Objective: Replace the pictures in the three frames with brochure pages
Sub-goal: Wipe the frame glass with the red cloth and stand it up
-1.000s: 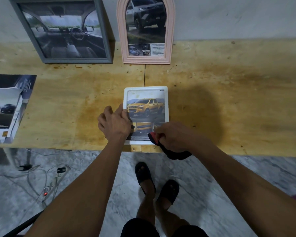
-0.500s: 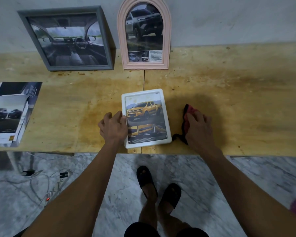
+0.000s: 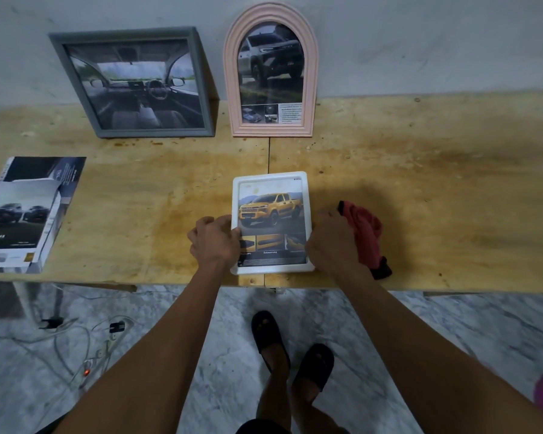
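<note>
Head view: white rectangular plastic frame (image 3: 270, 180) with yellow pickup brochure page lies flat at near edge of stained plywood counter (image 3: 420, 183). Left hand (image 3: 214, 242) grip curled on frame's left edge; right hand (image 3: 329, 242) grip curled on right edge. Red cloth (image 3: 365, 233) just beside right hand. Grey square frame (image 3: 132, 83) and pink arched frame (image 3: 271, 73) lean against wall. Brochure stack (image 3: 25, 214) far left.

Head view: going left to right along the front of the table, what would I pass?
Brochures → left hand → white frame → right hand → red cloth.
</note>
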### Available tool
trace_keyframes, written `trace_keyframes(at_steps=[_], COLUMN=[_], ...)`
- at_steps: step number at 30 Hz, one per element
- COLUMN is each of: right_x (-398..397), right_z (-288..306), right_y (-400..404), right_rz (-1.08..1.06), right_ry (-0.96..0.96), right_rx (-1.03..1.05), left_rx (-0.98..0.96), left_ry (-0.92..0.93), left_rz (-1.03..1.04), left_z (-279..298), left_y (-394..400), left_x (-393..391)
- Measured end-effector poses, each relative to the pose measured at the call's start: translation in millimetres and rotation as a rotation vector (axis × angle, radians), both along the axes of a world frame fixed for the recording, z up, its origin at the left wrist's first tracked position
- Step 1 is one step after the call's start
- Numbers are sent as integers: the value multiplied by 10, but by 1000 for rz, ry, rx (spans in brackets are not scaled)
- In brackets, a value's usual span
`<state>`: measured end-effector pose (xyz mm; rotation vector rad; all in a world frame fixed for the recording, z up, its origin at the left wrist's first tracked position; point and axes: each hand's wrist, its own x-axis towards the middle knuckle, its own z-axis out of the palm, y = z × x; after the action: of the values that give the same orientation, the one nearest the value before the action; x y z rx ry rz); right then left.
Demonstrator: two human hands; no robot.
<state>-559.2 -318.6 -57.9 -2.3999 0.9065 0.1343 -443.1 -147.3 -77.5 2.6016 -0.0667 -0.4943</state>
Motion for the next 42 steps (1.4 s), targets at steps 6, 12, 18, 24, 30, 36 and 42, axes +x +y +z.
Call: trace_keyframes(at_steps=[6, 12, 18, 24, 30, 36, 42], right_x=[133, 60, -39, -215, -367, -542, -573], right_z=[-34, 95, 381, 967, 1414, 1582, 1523], right_y=[154, 160, 87, -41, -255, -525, -919], right_rz=[-256, -358, -406, -483, -532, -610, -671], right_ry=[-141, -137, -241, -403, -531, -623, -657], right_rx=[420, 532, 643, 692, 673, 627, 588], left_rx=[-40, -303, -583, -715, -850, -894, -875], left_ry=[22, 197, 282, 285, 310, 343, 357], left_rz=[66, 240, 307, 290, 192, 24, -61], left_z=[13, 10, 713, 1277, 1705, 1892, 1880], left_y=[-43, -3, 23, 2, -245, -597, -1067], left_x=[17, 15, -129, -259, -275, -294, -260])
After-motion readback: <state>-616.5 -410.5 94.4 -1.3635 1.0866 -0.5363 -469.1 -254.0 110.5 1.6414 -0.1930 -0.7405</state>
